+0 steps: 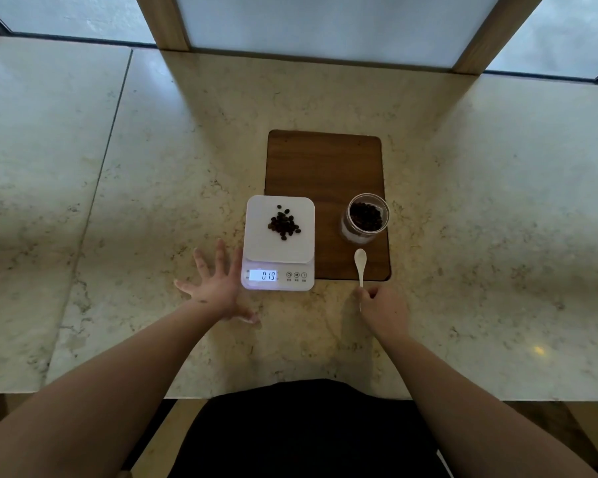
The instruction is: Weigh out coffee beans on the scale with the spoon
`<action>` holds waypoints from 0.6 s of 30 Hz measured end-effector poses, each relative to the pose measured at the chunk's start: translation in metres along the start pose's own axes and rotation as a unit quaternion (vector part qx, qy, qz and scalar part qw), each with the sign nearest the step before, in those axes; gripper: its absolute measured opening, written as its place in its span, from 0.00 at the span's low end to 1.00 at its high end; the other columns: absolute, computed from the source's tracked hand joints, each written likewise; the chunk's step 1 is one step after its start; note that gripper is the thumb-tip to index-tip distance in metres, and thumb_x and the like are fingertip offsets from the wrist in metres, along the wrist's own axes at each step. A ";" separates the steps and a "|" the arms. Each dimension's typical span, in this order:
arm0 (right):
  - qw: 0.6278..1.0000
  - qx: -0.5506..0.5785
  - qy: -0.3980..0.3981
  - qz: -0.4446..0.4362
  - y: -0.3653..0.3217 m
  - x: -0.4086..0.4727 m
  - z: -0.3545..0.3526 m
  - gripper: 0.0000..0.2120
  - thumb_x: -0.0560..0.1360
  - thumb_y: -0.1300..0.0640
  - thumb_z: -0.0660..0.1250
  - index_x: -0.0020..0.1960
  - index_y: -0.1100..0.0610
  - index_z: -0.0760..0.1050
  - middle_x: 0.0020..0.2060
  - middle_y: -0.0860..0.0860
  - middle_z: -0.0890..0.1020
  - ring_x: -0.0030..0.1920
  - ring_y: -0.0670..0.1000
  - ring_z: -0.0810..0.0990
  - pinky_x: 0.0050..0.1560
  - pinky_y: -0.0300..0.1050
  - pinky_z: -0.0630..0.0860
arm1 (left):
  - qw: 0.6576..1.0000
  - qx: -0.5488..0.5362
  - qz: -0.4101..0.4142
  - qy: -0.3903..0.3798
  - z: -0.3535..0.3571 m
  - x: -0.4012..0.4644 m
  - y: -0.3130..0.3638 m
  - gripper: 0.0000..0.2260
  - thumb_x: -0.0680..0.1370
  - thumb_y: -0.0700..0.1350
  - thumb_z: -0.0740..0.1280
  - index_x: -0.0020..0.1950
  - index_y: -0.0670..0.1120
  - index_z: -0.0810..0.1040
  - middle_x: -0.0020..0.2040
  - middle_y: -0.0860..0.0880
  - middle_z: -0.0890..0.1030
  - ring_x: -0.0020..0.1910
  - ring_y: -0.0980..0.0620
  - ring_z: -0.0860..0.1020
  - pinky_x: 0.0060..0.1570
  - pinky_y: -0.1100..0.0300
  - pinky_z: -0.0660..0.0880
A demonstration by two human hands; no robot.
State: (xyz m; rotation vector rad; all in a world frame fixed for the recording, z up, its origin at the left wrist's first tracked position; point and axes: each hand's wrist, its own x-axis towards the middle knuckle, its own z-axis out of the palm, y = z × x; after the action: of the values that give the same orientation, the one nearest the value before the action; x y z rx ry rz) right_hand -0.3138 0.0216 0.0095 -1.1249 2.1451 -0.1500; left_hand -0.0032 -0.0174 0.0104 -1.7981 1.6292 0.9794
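A small heap of coffee beans is shown lying on the platform of the white scale, whose lit display reads 0.19; the weighing is therefore judged to be under way or nearly finished, since no target weight is given. More beans are seen in the open glass jar, which stands on the wooden board just right of the scale. The white spoon is shown with its empty bowl over the board's near edge and its handle end pinched in the closed fingers of the right hand. The left hand is spread flat on the table, fingers open and holding nothing, just beside the scale's left edge; contact with it cannot be told.
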 end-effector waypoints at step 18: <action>0.942 -0.131 0.019 -0.308 -0.103 -0.007 -0.028 0.20 0.82 0.54 0.55 0.69 0.60 0.74 0.69 0.58 0.74 0.71 0.58 0.69 0.70 0.54 0.66 | 0.949 -0.023 0.202 0.239 -0.051 -0.028 0.058 0.29 0.85 0.63 0.54 0.84 0.62 0.46 0.85 0.51 0.41 0.83 0.41 0.39 0.78 0.33 0.50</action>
State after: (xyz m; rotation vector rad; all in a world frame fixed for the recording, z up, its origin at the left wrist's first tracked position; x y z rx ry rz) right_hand -0.2584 -0.0426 0.0751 -1.9410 1.8101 -0.1689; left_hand -0.0526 -0.0486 0.0692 -1.8707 2.3629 0.7802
